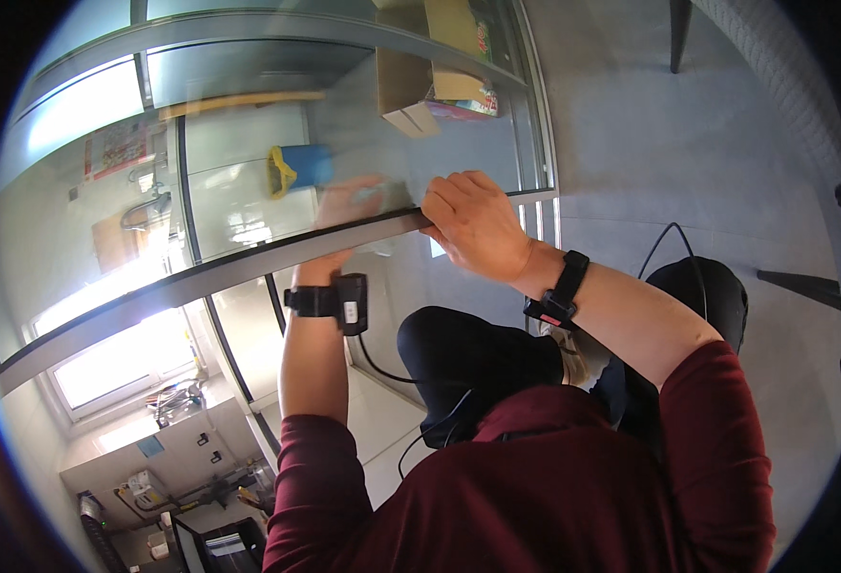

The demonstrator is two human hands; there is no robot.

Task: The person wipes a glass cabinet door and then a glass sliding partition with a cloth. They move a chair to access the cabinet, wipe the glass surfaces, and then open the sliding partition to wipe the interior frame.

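Note:
A glass door panel with a grey metal frame edge (249,261) crosses the view before me. My right hand (474,225) is closed over this edge near its right end, fingers on the far side and thumb beneath. My left hand (350,202) reaches behind the frame and shows blurred through the glass (241,129). Beside its fingers is a greyish, blurred item (396,195), perhaps a cloth; whether the hand holds it is unclear. Black strapped devices sit on my left wrist (352,304) and right wrist (560,294).
Through the glass appear an open cardboard box (405,89) and a blue bin with a yellow liner (309,165). A bright window (116,362) and a black appliance (231,544) are at left. Dark furniture legs (800,286) stand at right. Black cable (385,374) hangs near my knees.

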